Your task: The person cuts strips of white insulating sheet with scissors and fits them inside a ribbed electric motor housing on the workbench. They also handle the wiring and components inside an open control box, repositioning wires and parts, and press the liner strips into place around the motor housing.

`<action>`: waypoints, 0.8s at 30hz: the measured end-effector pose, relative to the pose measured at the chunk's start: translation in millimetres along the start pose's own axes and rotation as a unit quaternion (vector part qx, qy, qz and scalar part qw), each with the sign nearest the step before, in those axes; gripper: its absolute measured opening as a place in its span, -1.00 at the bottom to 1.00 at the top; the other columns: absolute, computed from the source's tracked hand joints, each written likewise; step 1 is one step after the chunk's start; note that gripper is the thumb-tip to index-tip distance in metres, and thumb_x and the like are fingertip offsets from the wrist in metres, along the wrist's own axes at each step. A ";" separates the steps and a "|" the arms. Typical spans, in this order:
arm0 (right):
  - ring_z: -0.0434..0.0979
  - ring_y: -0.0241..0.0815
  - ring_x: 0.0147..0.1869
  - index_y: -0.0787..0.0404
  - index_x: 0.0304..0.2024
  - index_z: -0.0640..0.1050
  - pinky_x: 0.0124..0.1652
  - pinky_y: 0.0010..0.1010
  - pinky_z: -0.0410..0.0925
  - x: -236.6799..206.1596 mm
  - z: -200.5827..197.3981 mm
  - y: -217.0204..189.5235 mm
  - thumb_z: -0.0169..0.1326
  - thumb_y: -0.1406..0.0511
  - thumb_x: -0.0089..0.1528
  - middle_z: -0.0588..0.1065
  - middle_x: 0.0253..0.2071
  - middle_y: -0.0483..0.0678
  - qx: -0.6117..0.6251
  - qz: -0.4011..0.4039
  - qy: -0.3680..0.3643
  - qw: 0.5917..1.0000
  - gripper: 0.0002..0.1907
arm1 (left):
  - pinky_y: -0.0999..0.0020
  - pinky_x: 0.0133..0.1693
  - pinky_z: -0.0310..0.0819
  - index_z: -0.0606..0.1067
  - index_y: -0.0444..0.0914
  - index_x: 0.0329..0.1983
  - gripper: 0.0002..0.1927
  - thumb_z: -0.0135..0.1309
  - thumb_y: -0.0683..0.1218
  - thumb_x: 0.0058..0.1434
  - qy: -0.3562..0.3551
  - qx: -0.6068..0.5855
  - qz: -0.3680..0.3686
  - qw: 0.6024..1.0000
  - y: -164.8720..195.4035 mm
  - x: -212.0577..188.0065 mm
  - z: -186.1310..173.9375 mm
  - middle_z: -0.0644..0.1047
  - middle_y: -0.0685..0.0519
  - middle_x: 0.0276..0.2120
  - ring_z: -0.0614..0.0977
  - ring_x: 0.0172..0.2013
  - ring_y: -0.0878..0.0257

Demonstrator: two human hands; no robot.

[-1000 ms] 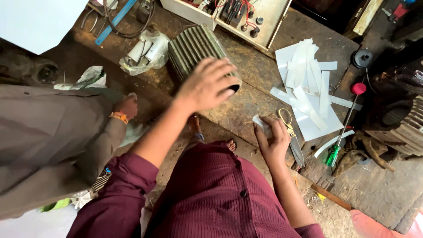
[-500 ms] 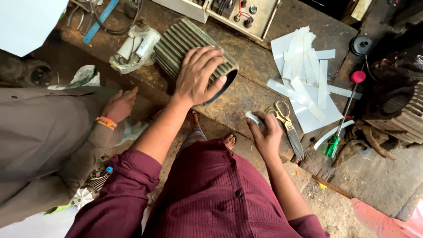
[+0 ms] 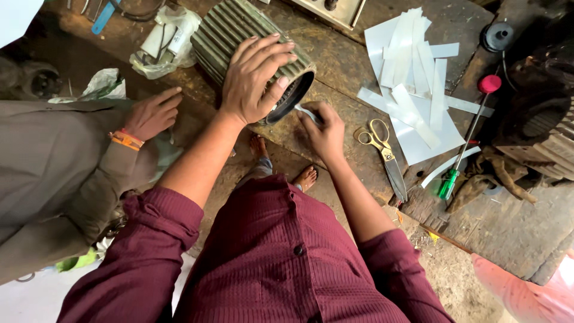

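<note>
The person stands at the wooden bench (image 3: 335, 128), the left hand (image 3: 254, 78) lying flat and spread on the ribbed metal motor shell (image 3: 230, 30), while the right hand (image 3: 323, 128) pinches a white strip (image 3: 306, 112) at the open end of the shell. I judge the strip is not yet inside. Many cut strips (image 3: 418, 72) and scissors (image 3: 382, 152) lie near on the bench.
</note>
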State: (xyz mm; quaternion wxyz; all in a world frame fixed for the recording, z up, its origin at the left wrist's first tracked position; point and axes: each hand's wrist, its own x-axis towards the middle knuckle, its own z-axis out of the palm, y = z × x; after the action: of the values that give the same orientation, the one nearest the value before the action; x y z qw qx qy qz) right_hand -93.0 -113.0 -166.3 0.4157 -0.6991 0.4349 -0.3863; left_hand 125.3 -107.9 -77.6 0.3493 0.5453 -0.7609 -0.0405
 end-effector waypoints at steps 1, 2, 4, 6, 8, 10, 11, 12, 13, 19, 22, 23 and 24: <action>0.62 -0.09 -0.19 0.24 -0.15 0.61 -0.17 -0.36 0.44 4.0 6.0 1.4 0.26 0.34 0.23 0.60 -0.22 0.03 -0.012 -0.016 0.000 1.000 -0.84 | -0.10 0.39 0.10 0.56 -0.26 0.13 -0.34 -0.39 0.27 0.52 0.001 -0.001 0.001 1.000 1.2 1.1 -0.6 0.55 -0.06 0.23 0.43 0.36 -0.07; 0.61 -0.07 -0.20 0.24 -0.16 0.60 -0.18 -0.34 0.44 8.3 12.2 2.1 0.26 0.33 0.23 0.59 -0.24 0.03 -0.012 -0.011 0.000 1.000 -0.83 | -0.10 0.39 0.10 0.57 -0.26 0.13 -0.34 -0.39 0.28 0.52 0.001 0.001 0.000 1.000 2.1 2.1 -0.4 0.55 -0.06 0.23 0.43 0.36 -0.07; 0.60 -0.04 -0.22 0.24 -0.18 0.59 -0.18 -0.30 0.43 13.5 22.2 0.3 0.27 0.32 0.21 0.57 -0.28 0.04 -0.013 -0.002 -0.001 1.000 -0.82 | -0.09 0.40 0.10 0.57 -0.25 0.12 -0.34 -0.38 0.28 0.52 0.001 0.003 -0.002 1.000 2.6 3.1 1.4 0.55 -0.05 0.23 0.43 0.36 -0.06; 0.59 0.00 -0.18 0.24 -0.20 0.58 -0.16 -0.27 0.42 16.3 29.2 -3.2 0.25 0.33 0.21 0.55 -0.26 0.05 -0.015 -0.021 0.019 0.999 -0.85 | -0.08 0.40 0.10 0.58 -0.23 0.11 -0.35 -0.38 0.28 0.50 0.002 0.010 -0.003 1.000 0.9 4.3 4.2 0.56 -0.04 0.22 0.44 0.36 -0.04; 0.58 0.04 -0.16 0.24 -0.21 0.57 -0.14 -0.25 0.41 16.2 32.2 -6.5 0.23 0.35 0.22 0.54 -0.26 0.07 -0.025 -0.025 0.024 0.999 -0.87 | -0.08 0.40 0.10 0.59 -0.22 0.11 -0.35 -0.38 0.29 0.50 0.005 0.012 -0.004 1.000 -1.4 3.7 6.1 0.56 -0.04 0.22 0.44 0.35 -0.04; 0.56 0.06 -0.15 0.23 -0.20 0.59 -0.13 -0.23 0.40 15.1 32.6 -7.8 0.22 0.36 0.24 0.51 -0.26 0.08 -0.042 -0.013 0.015 0.999 -0.89 | -0.09 0.39 0.10 0.59 -0.22 0.11 -0.34 -0.37 0.29 0.50 0.008 0.010 -0.006 1.000 -3.4 2.6 7.2 0.57 -0.04 0.21 0.44 0.35 -0.04; 0.55 0.09 -0.16 0.24 -0.20 0.57 -0.14 -0.21 0.39 15.4 32.1 -7.3 0.23 0.36 0.24 0.51 -0.26 0.10 -0.061 -0.031 0.007 0.998 -0.89 | -0.09 0.39 0.10 0.59 -0.23 0.11 -0.34 -0.37 0.30 0.50 0.007 0.012 -0.006 1.000 -4.3 2.1 7.5 0.57 -0.04 0.22 0.44 0.35 -0.04; 0.54 0.12 -0.17 0.26 -0.21 0.56 -0.16 -0.19 0.38 16.6 31.6 -6.1 0.23 0.37 0.24 0.50 -0.26 0.12 -0.080 -0.048 0.000 0.996 -0.88 | -0.09 0.40 0.11 0.59 -0.23 0.11 -0.34 -0.37 0.30 0.51 0.007 0.014 -0.006 1.000 -5.1 1.7 7.6 0.57 -0.04 0.22 0.44 0.35 -0.04; 0.53 0.15 -0.17 0.27 -0.21 0.55 -0.17 -0.17 0.37 19.1 31.4 -4.6 0.24 0.37 0.24 0.50 -0.26 0.14 -0.098 -0.066 -0.007 0.993 -0.87 | -0.09 0.40 0.11 0.58 -0.23 0.11 -0.35 -0.36 0.30 0.51 0.006 0.017 -0.005 1.000 -5.6 1.2 7.6 0.57 -0.04 0.22 0.44 0.35 -0.04; 0.56 0.06 -0.32 0.26 -0.30 0.56 -0.27 -0.27 0.44 39.9 37.0 -4.9 0.25 0.35 0.15 0.58 -0.41 0.05 0.056 0.138 -0.031 0.988 -0.87 | -0.09 0.39 0.11 0.59 -0.22 0.10 -0.35 -0.36 0.30 0.50 0.011 0.018 -0.004 1.000 -4.8 -1.5 8.3 0.57 -0.04 0.21 0.45 0.34 -0.05; 0.52 0.07 -0.38 0.36 -0.26 0.49 -0.32 -0.23 0.39 27.6 28.1 -10.7 0.31 0.34 0.09 0.50 -0.39 0.09 -0.054 -0.001 -0.022 0.998 -0.71 | -0.07 0.39 0.12 0.59 -0.22 0.09 -0.34 -0.36 0.30 0.50 0.013 0.017 0.000 1.000 -5.3 -1.3 8.7 0.57 -0.04 0.20 0.45 0.34 -0.04; 0.52 0.10 -0.34 0.36 -0.25 0.51 -0.31 -0.20 0.39 19.5 22.7 -13.1 0.32 0.33 0.08 0.49 -0.37 0.10 -0.077 -0.037 -0.014 0.996 -0.70 | -0.08 0.39 0.12 0.59 -0.22 0.10 -0.34 -0.36 0.30 0.50 0.014 0.016 0.000 1.000 -5.9 -0.9 8.8 0.57 -0.04 0.21 0.45 0.34 -0.04; 0.52 0.13 -0.31 0.36 -0.24 0.52 -0.30 -0.17 0.38 11.0 17.0 -14.7 0.33 0.32 0.06 0.48 -0.35 0.12 -0.099 -0.073 -0.007 0.992 -0.68 | -0.08 0.39 0.11 0.59 -0.22 0.10 -0.34 -0.37 0.30 0.50 0.016 0.015 0.000 1.000 -6.6 -0.6 8.6 0.57 -0.04 0.21 0.45 0.34 -0.04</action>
State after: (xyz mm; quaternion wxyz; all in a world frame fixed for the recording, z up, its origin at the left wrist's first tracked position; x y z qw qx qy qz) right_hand -70.0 -115.0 -156.8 0.3178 -0.7696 0.4156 -0.3659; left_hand 125.8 -112.9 -87.3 0.3528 0.5514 -0.7557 -0.0204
